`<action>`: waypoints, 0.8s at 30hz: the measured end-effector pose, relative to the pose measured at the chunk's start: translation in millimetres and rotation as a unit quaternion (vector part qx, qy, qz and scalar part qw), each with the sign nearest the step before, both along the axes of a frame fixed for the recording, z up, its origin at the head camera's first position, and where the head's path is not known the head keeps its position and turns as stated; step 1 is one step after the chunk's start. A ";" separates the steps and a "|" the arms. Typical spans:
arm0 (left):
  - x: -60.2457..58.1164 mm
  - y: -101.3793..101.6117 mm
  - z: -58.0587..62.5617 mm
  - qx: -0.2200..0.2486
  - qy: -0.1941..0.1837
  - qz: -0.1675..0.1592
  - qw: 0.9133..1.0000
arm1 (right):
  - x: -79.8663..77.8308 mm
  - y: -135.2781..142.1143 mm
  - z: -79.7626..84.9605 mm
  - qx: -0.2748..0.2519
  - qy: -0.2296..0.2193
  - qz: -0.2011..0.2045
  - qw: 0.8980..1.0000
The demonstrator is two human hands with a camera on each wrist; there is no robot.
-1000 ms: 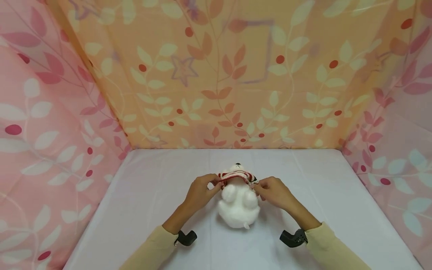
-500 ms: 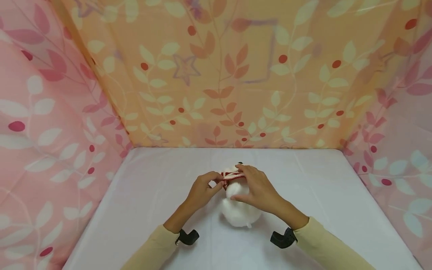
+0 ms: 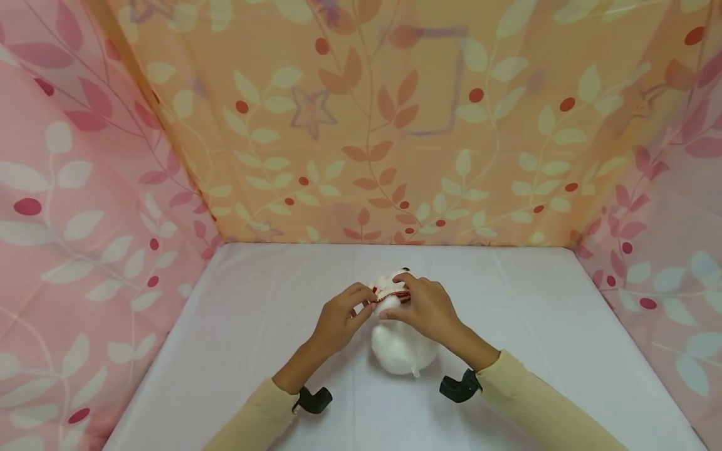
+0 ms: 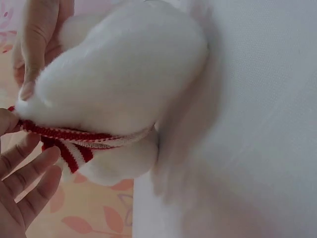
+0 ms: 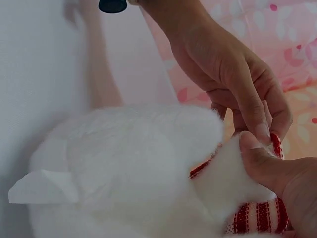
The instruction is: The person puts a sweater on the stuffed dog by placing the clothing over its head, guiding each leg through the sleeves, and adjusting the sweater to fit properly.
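A white plush toy (image 3: pixel 402 351) lies on the white table, its dark nose at the far end and a small tag at the near end. Around its neck runs a red and white striped knitted scarf (image 4: pixel 74 135). My left hand (image 3: pixel 337 319) pinches the scarf's edge at the left side between thumb and index finger; its other fingers are spread in the left wrist view. My right hand (image 3: pixel 433 313) spans the toy's upper part, fingers over the scarf, thumb pressing on a white paw (image 5: pixel 225 173). It covers the scarf's right side and part of the head.
The white-covered table (image 3: pixel 271 282) surrounds the toy. A patterned orange cloth (image 3: pixel 361 125) hangs behind, and pink leaf-print cloth (image 3: pixel 84 250) hangs at the left and right. Black wrist cameras (image 3: pixel 459 386) jut from both wrists near the table.
My right hand has moved left from the scarf's right end to over the toy's upper part. My left hand keeps pinching the scarf, which now sits differently at the neck.
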State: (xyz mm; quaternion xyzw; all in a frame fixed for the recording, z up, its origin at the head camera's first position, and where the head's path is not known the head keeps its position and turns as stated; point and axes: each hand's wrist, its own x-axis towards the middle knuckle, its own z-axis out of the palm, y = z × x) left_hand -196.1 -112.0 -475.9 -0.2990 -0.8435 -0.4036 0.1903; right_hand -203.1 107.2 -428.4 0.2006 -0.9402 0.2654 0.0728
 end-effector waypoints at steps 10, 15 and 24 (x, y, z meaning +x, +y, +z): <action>6.4 0.5 6.0 -0.029 0.061 -0.011 0.998 | -5.6 -8.4 -4.5 0.016 0.045 -0.004 0.999; 6.4 -0.9 5.7 -0.038 0.081 -0.017 0.996 | -5.3 -11.4 -1.8 0.024 0.049 -0.001 0.998; 13.0 -0.4 9.9 -0.041 0.057 -0.017 0.997 | -5.3 -13.9 1.8 0.030 0.047 -0.002 0.998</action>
